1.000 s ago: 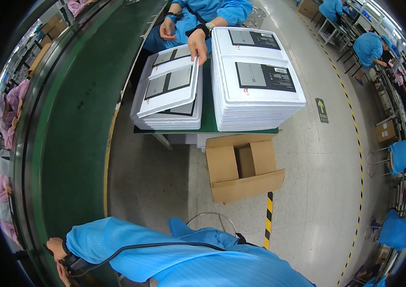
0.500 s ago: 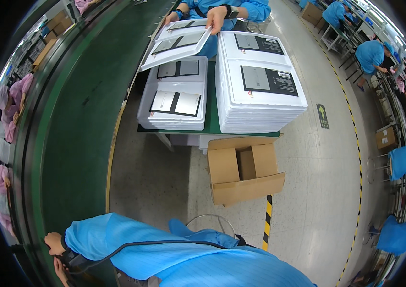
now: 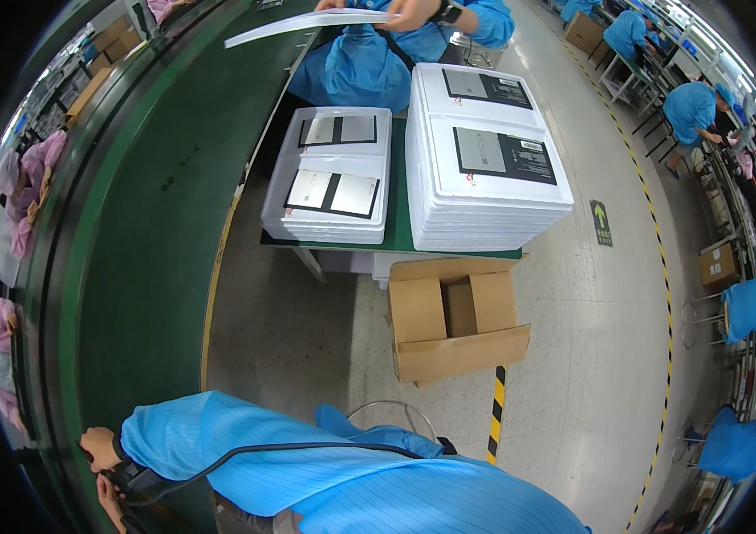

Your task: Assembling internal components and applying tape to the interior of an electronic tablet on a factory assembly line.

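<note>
My right hand (image 3: 100,448) is at the lower left, at the end of a blue sleeve, over the edge of the green conveyor belt (image 3: 142,294). Its fingers are curled closed; whatever they grip is hidden. Just below it, my left hand (image 3: 110,501) shows in part, with fingers drawn together close to the right one; anything in them is too small to make out. A black device (image 3: 135,481) sits by the right wrist, and a black cable (image 3: 307,449) runs from it along the sleeve.
Across from me, a co-worker's hand (image 3: 409,12) holds up a white tray (image 3: 307,24). Two stacks of white trays, a shorter stack (image 3: 325,233) and a taller stack (image 3: 467,233), bear flat black-and-silver battery-like packs. Before their table stands an open carton (image 3: 463,351). A stool (image 3: 396,406) is near me.
The co-worker has lifted the white tray up and away from the shorter stack, tilting it edge-on, over the belt. My hands have barely moved.
</note>
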Action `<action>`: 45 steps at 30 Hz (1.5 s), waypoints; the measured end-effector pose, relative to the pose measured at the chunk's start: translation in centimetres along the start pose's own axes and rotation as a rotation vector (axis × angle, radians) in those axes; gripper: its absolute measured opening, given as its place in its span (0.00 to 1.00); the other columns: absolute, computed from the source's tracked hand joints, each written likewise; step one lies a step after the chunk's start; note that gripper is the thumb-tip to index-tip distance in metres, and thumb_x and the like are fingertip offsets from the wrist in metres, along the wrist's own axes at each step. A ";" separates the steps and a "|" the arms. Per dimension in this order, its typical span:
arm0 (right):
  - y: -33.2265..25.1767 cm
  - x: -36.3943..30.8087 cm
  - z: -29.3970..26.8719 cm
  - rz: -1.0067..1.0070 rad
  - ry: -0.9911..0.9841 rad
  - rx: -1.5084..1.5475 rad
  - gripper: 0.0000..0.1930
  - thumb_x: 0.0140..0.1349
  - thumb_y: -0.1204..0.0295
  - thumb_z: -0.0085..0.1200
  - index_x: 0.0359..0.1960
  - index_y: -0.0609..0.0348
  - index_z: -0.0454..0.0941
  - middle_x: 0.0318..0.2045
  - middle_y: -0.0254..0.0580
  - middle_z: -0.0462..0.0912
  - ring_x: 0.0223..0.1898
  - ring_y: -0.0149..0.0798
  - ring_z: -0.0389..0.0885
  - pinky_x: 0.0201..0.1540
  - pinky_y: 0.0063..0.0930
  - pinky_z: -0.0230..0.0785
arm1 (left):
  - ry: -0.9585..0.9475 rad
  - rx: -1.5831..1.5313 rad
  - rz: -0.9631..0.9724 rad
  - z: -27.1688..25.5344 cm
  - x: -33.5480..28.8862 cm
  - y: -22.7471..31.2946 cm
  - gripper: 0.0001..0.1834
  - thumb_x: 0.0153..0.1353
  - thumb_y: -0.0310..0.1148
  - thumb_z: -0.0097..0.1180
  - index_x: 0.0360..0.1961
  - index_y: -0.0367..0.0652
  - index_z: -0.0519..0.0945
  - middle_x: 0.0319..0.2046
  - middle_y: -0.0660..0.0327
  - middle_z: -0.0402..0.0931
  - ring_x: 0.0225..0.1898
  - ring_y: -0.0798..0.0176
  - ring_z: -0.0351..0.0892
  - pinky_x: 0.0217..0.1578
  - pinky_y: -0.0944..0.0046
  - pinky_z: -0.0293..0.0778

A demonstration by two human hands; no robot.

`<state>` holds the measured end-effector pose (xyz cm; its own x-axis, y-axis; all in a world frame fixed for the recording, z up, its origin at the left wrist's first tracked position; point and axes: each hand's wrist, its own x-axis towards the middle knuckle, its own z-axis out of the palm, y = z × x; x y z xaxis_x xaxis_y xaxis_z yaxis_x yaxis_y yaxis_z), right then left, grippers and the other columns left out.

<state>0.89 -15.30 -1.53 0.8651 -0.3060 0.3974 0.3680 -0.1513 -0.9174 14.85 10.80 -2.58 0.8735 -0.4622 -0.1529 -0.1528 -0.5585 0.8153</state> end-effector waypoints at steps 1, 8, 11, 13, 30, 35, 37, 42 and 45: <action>0.0 0.1 -0.1 0.005 -0.011 0.011 0.11 0.35 0.70 0.66 0.21 0.62 0.83 0.21 0.52 0.83 0.30 0.53 0.85 0.36 0.42 0.77 | -0.030 -0.001 0.001 0.3 -0.1 0.5 0.18 0.70 0.45 0.53 0.56 0.49 0.76 0.27 0.76 0.71 0.23 0.82 0.65 0.20 0.79 0.60; 0.9 0.3 -0.9 -0.053 0.056 0.015 0.11 0.34 0.69 0.67 0.20 0.61 0.83 0.22 0.52 0.83 0.29 0.53 0.85 0.36 0.42 0.77 | 0.026 -0.066 0.093 3.4 0.0 1.6 0.14 0.72 0.44 0.50 0.50 0.49 0.77 0.23 0.74 0.69 0.22 0.83 0.64 0.18 0.81 0.56; 0.0 0.0 0.0 -0.037 -0.002 0.078 0.11 0.33 0.68 0.68 0.20 0.60 0.83 0.21 0.52 0.83 0.29 0.53 0.84 0.35 0.41 0.77 | -0.025 -0.044 0.060 3.1 -2.9 3.3 0.14 0.72 0.46 0.50 0.48 0.49 0.77 0.21 0.74 0.67 0.20 0.83 0.63 0.17 0.81 0.57; -0.4 0.2 0.1 -0.051 0.031 0.060 0.12 0.33 0.67 0.68 0.20 0.61 0.83 0.20 0.52 0.82 0.29 0.53 0.84 0.35 0.41 0.77 | 0.057 -0.112 0.112 2.1 -1.9 1.3 0.16 0.71 0.47 0.50 0.51 0.49 0.77 0.21 0.73 0.67 0.18 0.82 0.62 0.17 0.81 0.58; 0.6 0.1 -2.1 -0.119 0.024 -0.003 0.14 0.31 0.66 0.70 0.19 0.62 0.83 0.19 0.50 0.82 0.27 0.52 0.84 0.33 0.42 0.76 | 0.037 -0.027 0.112 3.3 0.8 0.2 0.19 0.72 0.50 0.47 0.46 0.46 0.77 0.21 0.72 0.65 0.19 0.80 0.63 0.18 0.79 0.59; -0.3 -0.2 -1.1 -0.076 0.060 -0.076 0.15 0.32 0.65 0.71 0.18 0.63 0.83 0.20 0.52 0.82 0.28 0.53 0.84 0.35 0.43 0.76 | 0.056 -0.036 0.039 2.4 -1.2 1.1 0.19 0.72 0.50 0.47 0.48 0.47 0.76 0.23 0.73 0.66 0.22 0.81 0.64 0.18 0.79 0.59; -0.5 -0.3 -1.6 -0.070 0.102 -0.094 0.15 0.32 0.65 0.71 0.18 0.63 0.83 0.20 0.52 0.82 0.28 0.53 0.84 0.35 0.43 0.76 | 0.100 -0.055 0.080 2.5 -0.4 0.3 0.20 0.72 0.51 0.47 0.52 0.46 0.76 0.26 0.73 0.68 0.23 0.81 0.65 0.18 0.79 0.60; -1.5 -0.7 -1.3 -0.047 0.197 -0.194 0.15 0.32 0.65 0.72 0.18 0.63 0.83 0.20 0.51 0.83 0.27 0.52 0.84 0.35 0.42 0.76 | 0.051 -0.053 0.097 0.3 -0.7 -1.1 0.22 0.72 0.50 0.48 0.55 0.45 0.75 0.29 0.73 0.70 0.25 0.81 0.67 0.19 0.79 0.62; -1.5 -0.6 -1.3 -0.076 0.095 -0.065 0.15 0.31 0.65 0.72 0.19 0.62 0.83 0.22 0.51 0.83 0.28 0.52 0.84 0.35 0.41 0.76 | 0.062 -0.026 0.060 0.4 -1.0 -0.7 0.23 0.72 0.50 0.48 0.56 0.43 0.74 0.30 0.72 0.70 0.25 0.80 0.67 0.19 0.79 0.62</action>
<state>-0.64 -16.12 -0.34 0.7979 -0.3787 0.4689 0.4062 -0.2369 -0.8825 13.92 11.33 -3.21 0.8902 -0.4503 -0.0692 -0.1943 -0.5126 0.8363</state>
